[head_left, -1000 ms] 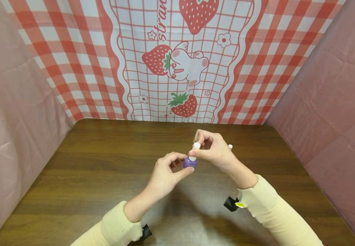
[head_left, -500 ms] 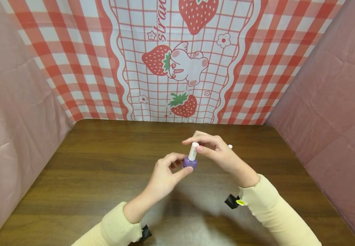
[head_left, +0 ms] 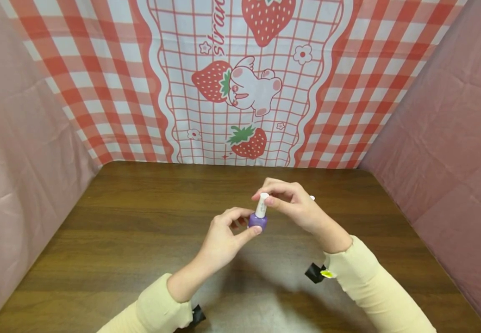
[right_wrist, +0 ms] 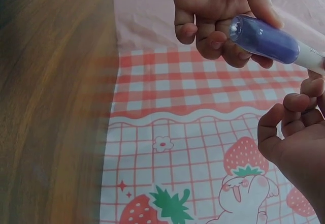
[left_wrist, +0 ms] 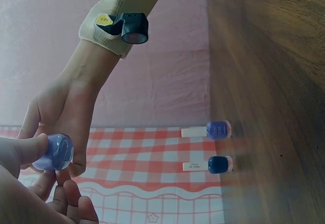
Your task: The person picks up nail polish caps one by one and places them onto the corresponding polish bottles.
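Above the table, my left hand (head_left: 228, 233) holds a small nail polish bottle (head_left: 258, 221) with purple polish, thumb in front and fingers behind the glass. Its tall white cap (head_left: 261, 206) points up, slightly tilted. My right hand (head_left: 292, 203) pinches the top of that cap between thumb and index finger. In the right wrist view the bottle (right_wrist: 266, 40) lies across the left fingers (right_wrist: 218, 36), and the cap runs out of frame beside the curled right fingers (right_wrist: 294, 109). The left wrist view shows the bottle's rounded base (left_wrist: 58, 152) toward the camera.
Two more nail polish bottles stand on the table, one purple (left_wrist: 218, 130) and one dark blue (left_wrist: 218, 164), both white-capped. One white cap top (head_left: 312, 198) peeks out behind my right hand. A strawberry-print cloth (head_left: 240, 92) hangs behind the brown table (head_left: 140, 231).
My right fingers loosened from the white cap, the index finger extending past it, then closed back toward its top. My left hand and the bottle stayed nearly still.
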Action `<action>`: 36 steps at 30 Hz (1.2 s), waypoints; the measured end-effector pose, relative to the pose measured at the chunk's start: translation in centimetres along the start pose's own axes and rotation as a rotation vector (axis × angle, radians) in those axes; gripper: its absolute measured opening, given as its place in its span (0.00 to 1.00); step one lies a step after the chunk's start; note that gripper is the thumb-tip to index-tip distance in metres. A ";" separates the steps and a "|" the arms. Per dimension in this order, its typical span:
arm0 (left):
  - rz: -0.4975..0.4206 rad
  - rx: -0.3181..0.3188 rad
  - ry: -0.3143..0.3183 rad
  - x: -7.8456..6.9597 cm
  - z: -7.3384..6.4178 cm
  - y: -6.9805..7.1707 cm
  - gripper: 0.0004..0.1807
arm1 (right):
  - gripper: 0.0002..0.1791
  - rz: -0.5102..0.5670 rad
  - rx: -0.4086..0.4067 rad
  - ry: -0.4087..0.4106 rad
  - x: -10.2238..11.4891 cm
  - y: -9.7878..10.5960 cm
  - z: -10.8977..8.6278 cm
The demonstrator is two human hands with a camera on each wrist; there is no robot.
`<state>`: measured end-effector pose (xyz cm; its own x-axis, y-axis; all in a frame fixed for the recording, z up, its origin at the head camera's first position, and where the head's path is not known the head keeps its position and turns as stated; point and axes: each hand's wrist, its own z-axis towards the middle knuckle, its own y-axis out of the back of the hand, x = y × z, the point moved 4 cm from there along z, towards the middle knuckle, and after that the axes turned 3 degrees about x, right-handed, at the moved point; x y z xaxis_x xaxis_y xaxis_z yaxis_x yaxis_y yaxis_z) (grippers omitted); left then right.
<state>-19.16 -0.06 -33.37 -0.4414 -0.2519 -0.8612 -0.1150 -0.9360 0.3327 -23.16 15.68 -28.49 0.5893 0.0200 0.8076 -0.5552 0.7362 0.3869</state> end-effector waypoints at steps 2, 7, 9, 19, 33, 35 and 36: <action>0.002 -0.001 -0.001 0.0 0.0 0.0 0.13 | 0.10 0.000 -0.009 0.001 0.0 0.0 0.0; -0.005 -0.006 0.005 0.1 0.0 0.0 0.12 | 0.09 -0.013 -0.037 -0.007 -0.2 0.0 0.0; -0.008 -0.007 0.009 0.1 0.0 0.0 0.12 | 0.09 -0.010 -0.048 -0.015 -0.3 0.0 0.0; -0.016 -0.008 0.024 0.0 0.0 0.0 0.13 | 0.06 0.003 -0.087 -0.035 -0.4 -0.1 0.1; -0.019 -0.029 0.031 0.1 -0.1 0.1 0.13 | 0.15 0.063 -0.099 -0.057 -0.3 -0.5 0.6; -0.021 -0.029 0.030 0.2 -0.1 0.1 0.13 | 0.16 0.057 -0.099 -0.049 -0.3 -0.5 0.6; -0.021 -0.030 0.029 0.2 -0.1 0.1 0.13 | 0.17 0.054 -0.100 -0.045 -0.2 -0.5 0.7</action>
<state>-19.20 -0.21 -33.55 -0.4135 -0.2386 -0.8787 -0.0972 -0.9480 0.3031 -23.41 14.86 -28.59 0.5320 0.0326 0.8461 -0.5225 0.7989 0.2978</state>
